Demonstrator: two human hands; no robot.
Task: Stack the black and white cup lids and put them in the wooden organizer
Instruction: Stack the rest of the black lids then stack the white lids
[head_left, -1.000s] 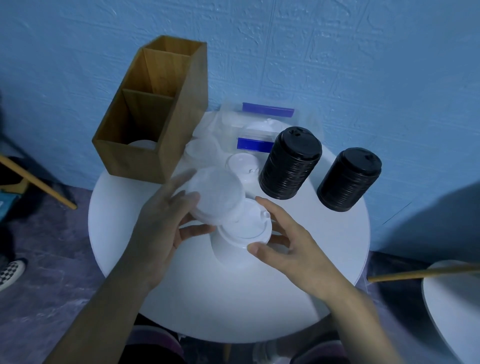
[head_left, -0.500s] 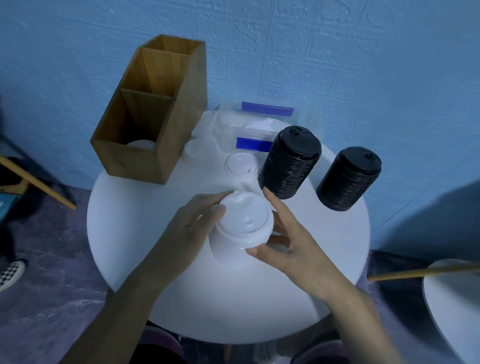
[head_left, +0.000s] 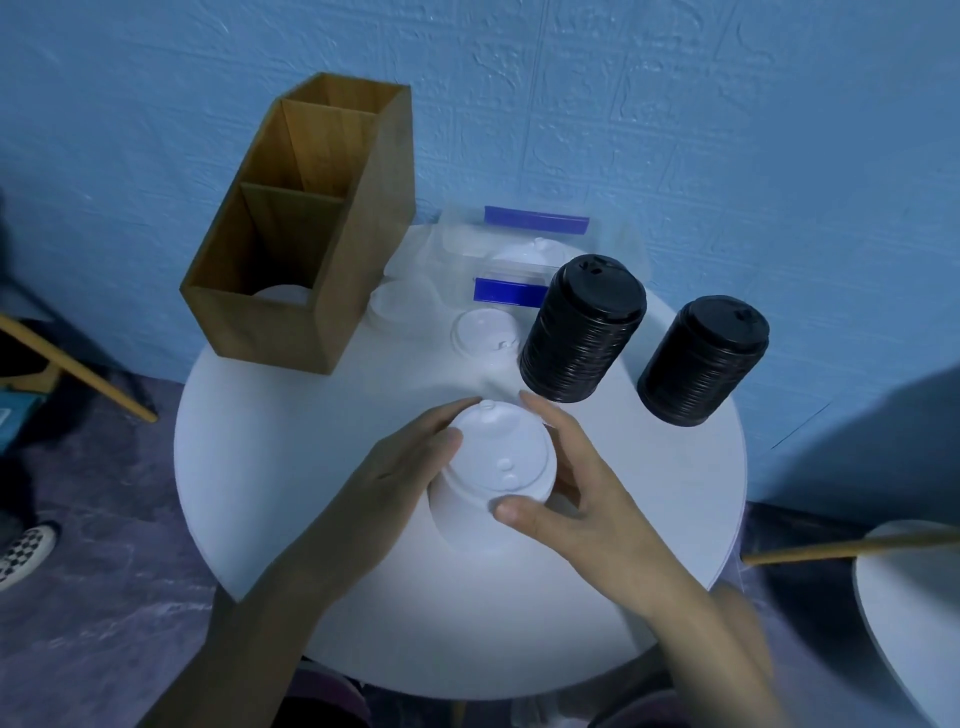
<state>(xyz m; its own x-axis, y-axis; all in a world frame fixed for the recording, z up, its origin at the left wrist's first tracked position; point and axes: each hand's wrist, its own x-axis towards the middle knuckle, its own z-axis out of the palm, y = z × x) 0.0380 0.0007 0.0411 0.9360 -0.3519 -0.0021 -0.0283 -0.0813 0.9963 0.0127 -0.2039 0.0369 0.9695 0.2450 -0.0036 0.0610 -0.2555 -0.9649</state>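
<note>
A stack of white cup lids (head_left: 496, 462) stands in the middle of the round white table (head_left: 322, 467). My left hand (head_left: 400, 467) holds its left side, fingers curled round the top lids. My right hand (head_left: 566, 493) grips its right side, thumb at the front edge and index finger behind. Two tall stacks of black lids (head_left: 582, 330) (head_left: 704, 361) stand at the back right. A single white lid (head_left: 485, 332) lies behind the white stack. The wooden organizer (head_left: 311, 228) sits at the back left; something white lies in its front compartment (head_left: 283, 296).
Clear plastic bags with blue strips (head_left: 530, 254) lie against the blue wall behind the lids. A clear lid (head_left: 397, 306) rests beside the organizer. A second white table (head_left: 914, 613) and a wooden stick (head_left: 852, 548) are at the right; a chair leg (head_left: 78, 369) at the left.
My left hand brought a white lid down onto the white stack, then closed on the stack's left side. My right hand stayed on the stack's right side.
</note>
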